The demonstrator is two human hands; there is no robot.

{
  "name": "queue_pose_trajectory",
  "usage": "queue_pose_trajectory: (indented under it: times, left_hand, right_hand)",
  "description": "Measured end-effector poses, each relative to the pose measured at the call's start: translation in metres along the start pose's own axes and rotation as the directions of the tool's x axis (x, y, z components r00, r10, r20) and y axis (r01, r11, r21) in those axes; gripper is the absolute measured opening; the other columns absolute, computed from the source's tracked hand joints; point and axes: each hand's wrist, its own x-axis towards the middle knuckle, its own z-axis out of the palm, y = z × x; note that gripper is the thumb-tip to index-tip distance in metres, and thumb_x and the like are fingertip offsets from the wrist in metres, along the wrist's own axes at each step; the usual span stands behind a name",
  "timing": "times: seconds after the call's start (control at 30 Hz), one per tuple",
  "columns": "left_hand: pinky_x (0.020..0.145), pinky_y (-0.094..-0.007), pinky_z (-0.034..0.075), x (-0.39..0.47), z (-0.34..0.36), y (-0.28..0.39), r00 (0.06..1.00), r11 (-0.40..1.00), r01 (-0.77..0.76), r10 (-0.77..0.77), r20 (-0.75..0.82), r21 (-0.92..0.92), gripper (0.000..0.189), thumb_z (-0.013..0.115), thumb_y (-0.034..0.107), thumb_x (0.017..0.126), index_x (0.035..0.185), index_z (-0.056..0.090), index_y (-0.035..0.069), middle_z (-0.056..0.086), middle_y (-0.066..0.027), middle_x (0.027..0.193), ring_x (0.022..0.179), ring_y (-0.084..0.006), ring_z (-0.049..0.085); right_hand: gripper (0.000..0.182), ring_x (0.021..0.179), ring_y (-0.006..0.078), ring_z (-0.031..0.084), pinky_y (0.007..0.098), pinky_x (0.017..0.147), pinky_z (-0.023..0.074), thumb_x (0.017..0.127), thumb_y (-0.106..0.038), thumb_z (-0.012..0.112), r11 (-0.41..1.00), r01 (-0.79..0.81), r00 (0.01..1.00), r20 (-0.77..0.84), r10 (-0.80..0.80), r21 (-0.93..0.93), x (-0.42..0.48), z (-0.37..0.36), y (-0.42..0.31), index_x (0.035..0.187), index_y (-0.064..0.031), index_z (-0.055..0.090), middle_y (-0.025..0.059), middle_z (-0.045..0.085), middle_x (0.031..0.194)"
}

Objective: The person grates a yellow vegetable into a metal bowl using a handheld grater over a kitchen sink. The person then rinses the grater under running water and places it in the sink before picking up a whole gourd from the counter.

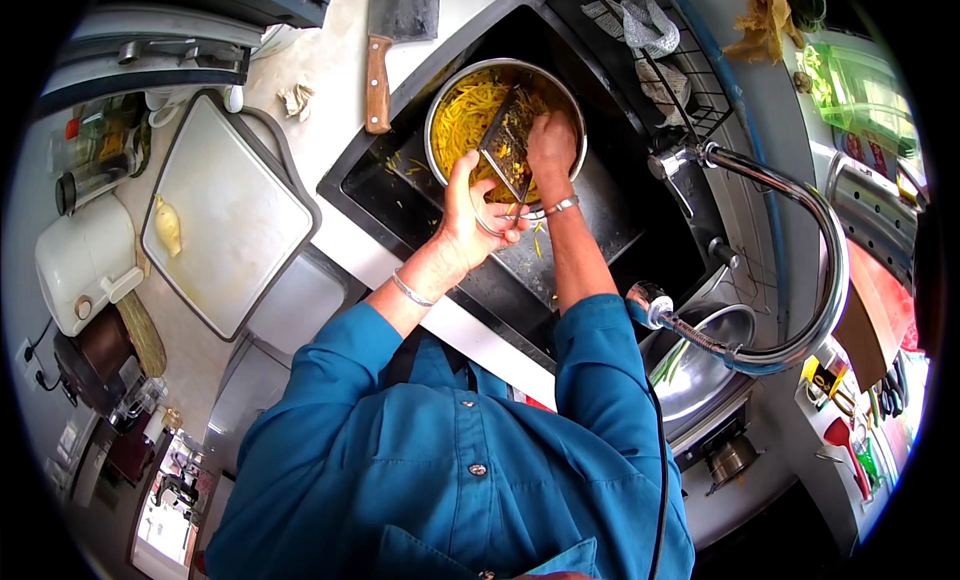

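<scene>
My left hand (472,216) grips the wire handle of a flat metal grater (511,141), which slants into a round metal pot (429,138). Yellow shreds (466,111) fill much of the pot, and bits cling to the grater's face. Inside the pot, my right hand (553,146) is bent against the grater's right side. Its fingers are partly hidden and slightly blurred, so I cannot tell whether they hold a piece. The pot stands in a black sink (360,182) with stray shreds around it.
A cleaver (379,84) lies at the sink's upper left edge, near a crumpled paper (297,101). Further left, a pale yellow vegetable piece (168,226) rests on a white cutting board (225,227). The curved chrome faucet (829,280) and a metal bowl (694,385) are on the right.
</scene>
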Motion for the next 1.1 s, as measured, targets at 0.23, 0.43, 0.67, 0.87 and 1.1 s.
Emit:
queue_pose_trajectory:
  times: [0.23,0.43,0.67,0.87,1.1]
  left_hand:
    - [0.058,-0.0304,0.041,0.002,-0.005,0.003,1.0,1.0,0.012,-0.012,-0.001,0.0,0.083,0.049,0.074,0.078,0.125,0.049,0.005,0.06,-0.023,0.101,0.076,-0.0295,0.059]
    - [0.059,-0.0315,0.042,0.0,-0.009,0.007,0.999,1.0,0.023,-0.023,0.025,-0.01,0.083,0.05,0.074,0.079,0.125,0.05,0.005,0.059,-0.0249,0.103,0.078,-0.0312,0.06]
    - [0.059,-0.0315,0.042,-0.002,-0.01,0.015,0.998,0.998,0.059,-0.059,0.02,0.001,0.083,0.049,0.074,0.079,0.123,0.051,0.004,0.06,-0.0258,0.103,0.078,-0.0318,0.06]
    - [0.058,-0.0309,0.041,-0.001,-0.014,0.016,0.997,0.998,0.068,-0.068,0.025,-0.004,0.083,0.048,0.075,0.079,0.122,0.052,0.004,0.061,-0.0256,0.102,0.078,-0.0312,0.06]
    - [0.057,-0.03,0.042,-0.004,-0.008,0.019,0.998,0.997,0.054,-0.053,-0.02,0.062,0.082,0.047,0.075,0.08,0.122,0.051,0.005,0.063,-0.0232,0.096,0.073,-0.0302,0.061]
  right_hand:
    - [0.028,0.088,0.0494,0.06,0.056,0.078,0.0462,0.095,-0.023,0.045,0.988,0.071,0.995,0.065,-0.08,0.134,-0.014,0.001,0.015,0.092,0.0029,0.055,0.0313,0.063,0.093]
    - [0.033,0.085,0.0487,0.061,0.0556,0.074,0.0472,0.096,-0.032,0.05,0.994,0.082,0.995,0.047,-0.086,0.074,-0.016,0.002,0.006,0.091,-0.0006,0.057,0.0279,0.065,0.09]
    - [0.031,0.063,0.0223,0.059,0.0402,0.063,0.0507,0.089,-0.032,0.07,0.821,-0.257,0.924,0.379,0.054,0.509,0.002,-0.007,0.03,0.091,-0.0033,0.06,0.0038,0.056,0.066]
    - [0.032,0.082,0.0334,0.064,0.0409,0.076,0.0504,0.081,-0.02,0.073,0.932,0.196,0.954,0.162,-0.254,0.306,-0.022,-0.012,0.034,0.1,0.0003,0.056,0.0187,0.065,0.091]
    - [0.032,0.078,0.02,0.067,0.0337,0.068,0.053,0.084,-0.021,0.071,0.816,-0.055,0.984,0.169,-0.053,0.576,-0.054,-0.039,0.015,0.103,0.0022,0.06,0.0166,0.069,0.088]
